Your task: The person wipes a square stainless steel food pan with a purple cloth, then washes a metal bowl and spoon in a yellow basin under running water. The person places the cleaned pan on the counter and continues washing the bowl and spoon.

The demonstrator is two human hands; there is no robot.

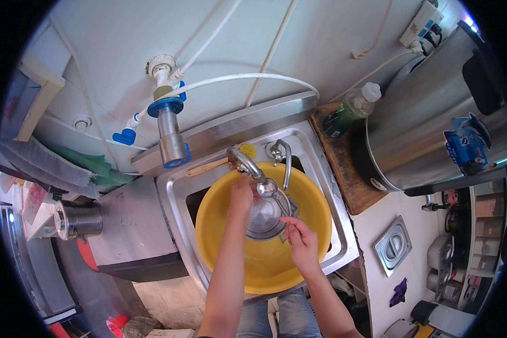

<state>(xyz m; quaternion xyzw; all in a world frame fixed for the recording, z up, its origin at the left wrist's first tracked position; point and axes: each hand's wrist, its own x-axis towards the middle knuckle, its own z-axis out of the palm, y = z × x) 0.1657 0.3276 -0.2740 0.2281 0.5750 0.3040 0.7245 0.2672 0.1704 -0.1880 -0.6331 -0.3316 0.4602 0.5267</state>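
Observation:
A large yellow plastic basin (219, 249) sits over the stainless steel sink (342, 224). Inside it, under the curved metal faucet (249, 162), is a round metal pot (264, 217), tilted, with a shiny, wet-looking inside. My right hand (302, 238) has its fingers closed at the pot's right edge. On the pot's other side my left hand (243, 192) reaches in beside the faucet; its fingers are partly hidden, so its grip is unclear. A greyish cloth-like item (293, 207) shows behind the pot's right side.
A wooden-handled brush (209, 167) with yellow bristles and a second, thinner tap (285, 158) are on the sink's back ledge. To the right, a green-liquid bottle (350, 112) and a large steel container (431, 114) stand on a wooden board (346, 181). A metal lid (393, 246) lies on the counter.

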